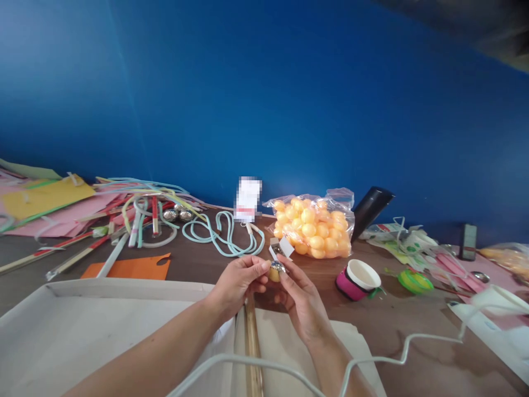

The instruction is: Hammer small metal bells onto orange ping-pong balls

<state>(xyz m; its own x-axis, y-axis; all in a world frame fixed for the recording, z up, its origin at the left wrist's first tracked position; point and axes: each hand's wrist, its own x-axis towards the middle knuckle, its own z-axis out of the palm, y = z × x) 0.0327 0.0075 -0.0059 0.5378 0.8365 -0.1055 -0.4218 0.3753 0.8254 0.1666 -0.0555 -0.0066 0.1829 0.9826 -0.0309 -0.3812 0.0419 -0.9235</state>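
My left hand (239, 284) and my right hand (300, 298) meet above the table's near middle. Together they pinch a small yellow ball (274, 272) with a shiny silver cap on top. The fingers of both hands are closed around it. A small white tag (284, 247) sticks up just behind the ball. A thin wooden stick (253, 342) lies below the hands on a white sheet (82, 331).
A clear bag of orange balls (316, 226) sits behind the hands. Mint cords (223, 234), coloured paper and straws (136, 215) lie at the left. At the right are a pink-and-white cup (357, 278), a green disc (414, 281) and a black tube (372, 208). A white cable (405, 347) crosses the front.
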